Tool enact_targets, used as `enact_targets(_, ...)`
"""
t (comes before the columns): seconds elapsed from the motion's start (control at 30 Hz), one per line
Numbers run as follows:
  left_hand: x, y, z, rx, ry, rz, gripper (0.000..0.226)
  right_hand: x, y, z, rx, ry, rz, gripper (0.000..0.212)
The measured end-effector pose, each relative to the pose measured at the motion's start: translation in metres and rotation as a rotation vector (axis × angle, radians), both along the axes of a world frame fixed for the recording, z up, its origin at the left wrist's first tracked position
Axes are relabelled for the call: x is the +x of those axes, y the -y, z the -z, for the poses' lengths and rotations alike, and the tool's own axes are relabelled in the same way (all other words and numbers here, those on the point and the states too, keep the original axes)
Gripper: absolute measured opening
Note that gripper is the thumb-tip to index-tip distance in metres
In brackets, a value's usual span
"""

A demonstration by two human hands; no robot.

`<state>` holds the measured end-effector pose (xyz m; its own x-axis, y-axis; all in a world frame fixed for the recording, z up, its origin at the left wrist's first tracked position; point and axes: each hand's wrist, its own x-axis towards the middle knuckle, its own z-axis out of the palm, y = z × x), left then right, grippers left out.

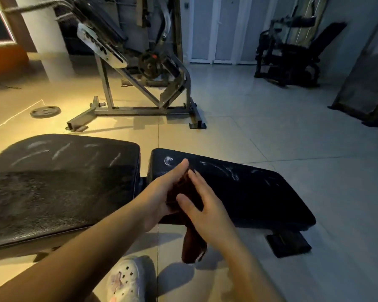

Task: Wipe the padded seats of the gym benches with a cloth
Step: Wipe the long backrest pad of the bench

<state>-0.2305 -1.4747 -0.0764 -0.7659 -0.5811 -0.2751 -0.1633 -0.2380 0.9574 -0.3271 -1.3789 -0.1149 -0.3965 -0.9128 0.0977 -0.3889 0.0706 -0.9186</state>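
Black padded vinyl seat pad (244, 192), smaller of two on the bench, carries white smears along its far edge. Dark reddish-brown cloth (187, 192) lies on the near left corner of this pad, its lower end hanging over the near edge toward the pale tiled floor (260, 131). Left hand (162, 192) lies on the cloth's left side, fingers extended and close together, thumb underneath not visible; whether it pinches the cloth cannot be told. Right hand (207, 205) lies flat over the cloth's right side, fingers spread and straight, gripping nothing. Larger black textured back pad (59, 190) sits just left of the seat pad, a narrow gap between them. Grey steel-framed weight machine (138, 73) stands beyond the seat pad; round dark weight plate (45, 111) lies on the floor to that machine's left. White perforated clog (127, 277) shows below the seat pad's near edge.
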Motion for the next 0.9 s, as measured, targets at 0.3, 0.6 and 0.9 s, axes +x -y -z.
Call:
enact_targets(0.3,0.038,0.009,-0.009,-0.239,-0.098,0.025,0.032,-0.009,-0.019,-0.03,-0.166,0.507,0.027,0.046)
enact_targets(0.6,0.059,0.015,-0.024,-0.549,-0.123,0.14,0.024,-0.02,-0.01,-0.058,0.119,0.467,-0.054,0.025)
enact_targets(0.9,0.081,0.034,-0.04,-1.016,0.169,0.136,0.02,-0.029,-0.007,-0.09,0.35,0.053,-0.149,0.007)
